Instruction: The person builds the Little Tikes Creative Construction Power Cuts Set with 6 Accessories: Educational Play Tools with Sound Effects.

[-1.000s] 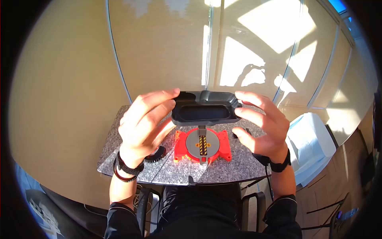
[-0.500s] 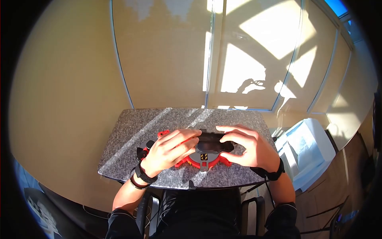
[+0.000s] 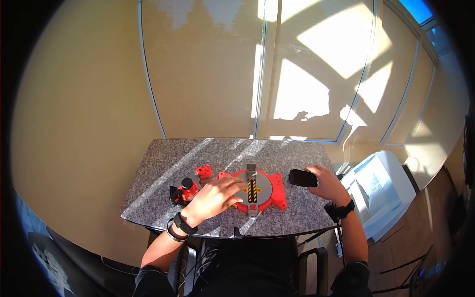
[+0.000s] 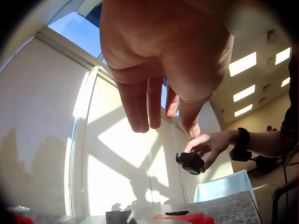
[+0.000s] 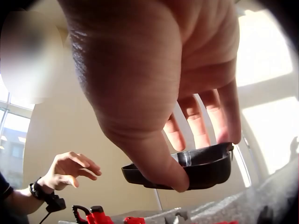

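My right hand (image 3: 327,187) grips a shallow black plastic tray (image 3: 303,178) by its end, above the right part of the table. In the right wrist view, the thumb presses the near wall of the black tray (image 5: 210,172) while the fingertips lie along the far side. My left hand (image 3: 213,199) holds nothing. Its fingers are loosely bent and overlap the left side of a red base (image 3: 278,190) in the head view. That base carries a round grey disc (image 3: 265,185) with a black-and-yellow striped strip (image 3: 252,190) down its middle.
Left of the base stand a red-and-black part (image 3: 186,188) and a small red piece (image 3: 203,171), both on the speckled grey table (image 3: 173,156). A chair draped in light blue cloth (image 3: 383,188) is beyond the table's right edge. Behind the table rises a pale wall (image 3: 208,89).
Both hands lowered the black tray from in front of me toward the red base. Since then my left hand has let go, and my right hand has carried the tray off to the right.
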Available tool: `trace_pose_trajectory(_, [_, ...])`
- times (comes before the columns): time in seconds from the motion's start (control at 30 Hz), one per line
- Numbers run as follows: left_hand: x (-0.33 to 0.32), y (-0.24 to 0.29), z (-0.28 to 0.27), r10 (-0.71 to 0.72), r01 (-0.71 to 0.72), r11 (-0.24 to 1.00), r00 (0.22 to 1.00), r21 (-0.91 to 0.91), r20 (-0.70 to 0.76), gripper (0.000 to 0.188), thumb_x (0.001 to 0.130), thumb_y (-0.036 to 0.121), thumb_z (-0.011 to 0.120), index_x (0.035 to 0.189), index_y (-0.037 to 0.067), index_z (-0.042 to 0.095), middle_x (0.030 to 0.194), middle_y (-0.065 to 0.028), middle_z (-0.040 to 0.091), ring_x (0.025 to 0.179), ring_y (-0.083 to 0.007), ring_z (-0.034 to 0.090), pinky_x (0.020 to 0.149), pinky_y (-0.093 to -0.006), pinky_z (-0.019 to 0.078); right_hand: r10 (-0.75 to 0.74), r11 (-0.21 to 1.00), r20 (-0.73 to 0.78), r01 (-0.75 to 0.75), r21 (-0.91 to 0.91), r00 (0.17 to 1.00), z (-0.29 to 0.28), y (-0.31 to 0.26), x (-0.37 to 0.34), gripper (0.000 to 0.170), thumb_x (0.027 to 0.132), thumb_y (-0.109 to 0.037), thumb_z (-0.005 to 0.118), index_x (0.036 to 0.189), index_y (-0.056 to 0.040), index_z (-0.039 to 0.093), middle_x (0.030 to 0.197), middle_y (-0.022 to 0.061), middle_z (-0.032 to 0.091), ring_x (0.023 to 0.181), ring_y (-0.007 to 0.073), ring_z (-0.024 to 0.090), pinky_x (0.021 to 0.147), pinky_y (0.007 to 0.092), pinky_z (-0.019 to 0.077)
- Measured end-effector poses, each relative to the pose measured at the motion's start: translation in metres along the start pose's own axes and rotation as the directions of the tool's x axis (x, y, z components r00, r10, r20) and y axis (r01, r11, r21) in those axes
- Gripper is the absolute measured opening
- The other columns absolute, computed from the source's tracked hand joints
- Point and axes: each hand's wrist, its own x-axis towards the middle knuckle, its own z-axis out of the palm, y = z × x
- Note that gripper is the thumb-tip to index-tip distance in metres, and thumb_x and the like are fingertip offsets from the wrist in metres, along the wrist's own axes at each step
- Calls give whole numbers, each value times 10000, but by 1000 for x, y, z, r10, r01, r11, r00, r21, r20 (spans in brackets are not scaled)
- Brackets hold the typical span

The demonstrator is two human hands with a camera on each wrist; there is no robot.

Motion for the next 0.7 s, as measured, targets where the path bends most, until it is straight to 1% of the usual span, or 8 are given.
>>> trace_pose_trajectory(0.07, [-9,-5,6,-42,43,999,997,-9,57,415,846,225,797,1184,22,665,1231,-113,677,1073,-320,682,850,-411,590,127,989,24,-124,-74,992,9,30,-8,562,690,-80,790,1229,-51,633,1143,160,649,1092,392,633,953,443,530])
trace_pose_trajectory(0.17, [-23,-10,13,-111,108,994,981,29,161,453,870,305,776,1215,31,671,1237,-108,676,1073,-329,677,869,-408,579,208,969,101,-190,-160,973,21,66,-18,571,677,-97,804,1227,-59,657,1158,160,646,1117,378,632,979,435,527])
trace_pose_trajectory(0.27, [-32,-9,15,-171,174,985,960,6,223,448,873,294,775,1219,29,671,1229,-119,676,1069,-332,677,868,-412,576,266,956,114,-247,-159,957,27,88,-28,541,672,-112,809,1194,-52,678,1170,157,647,1120,369,635,985,434,525])
trace_pose_trajectory(0.5, [-55,-18,30,-202,213,977,943,-15,265,447,893,299,755,1231,22,661,1232,-139,666,1099,-354,660,900,-436,557,421,872,50,-389,-297,906,50,156,-52,557,598,-213,869,1111,-67,708,1130,133,684,1097,344,651,955,423,538])
trace_pose_trajectory(0.57, [-61,-20,34,-169,177,984,951,-9,257,421,916,294,722,1261,68,633,1238,-110,642,1095,-350,656,879,-447,565,571,768,-3,-536,-351,821,48,155,-56,603,580,-301,883,1108,-65,712,1094,149,694,1068,335,668,928,423,549])
trace_pose_trajectory(0.6, [-64,-20,34,-169,178,984,952,-10,257,421,916,294,722,1261,68,633,1238,-110,642,1095,-350,656,879,-447,565,571,768,-3,-535,-351,821,47,155,-59,603,580,-301,883,1108,-65,712,1094,149,694,1068,335,668,928,423,549])
trace_pose_trajectory(0.67, [-68,-17,34,-204,218,976,939,-20,279,410,923,288,717,1257,65,636,1245,-112,637,1121,-356,643,904,-449,557,712,652,-22,-672,-351,702,39,144,-63,628,588,-366,881,1100,-43,713,1050,177,718,997,347,696,889,432,561])
trace_pose_trajectory(0.7, [-69,-16,34,-202,217,976,939,-21,278,410,923,288,717,1257,65,636,1245,-112,637,1121,-356,643,904,-449,557,712,651,-24,-673,-352,702,38,145,-65,628,588,-366,881,1100,-43,713,1050,177,718,997,347,696,889,432,561])
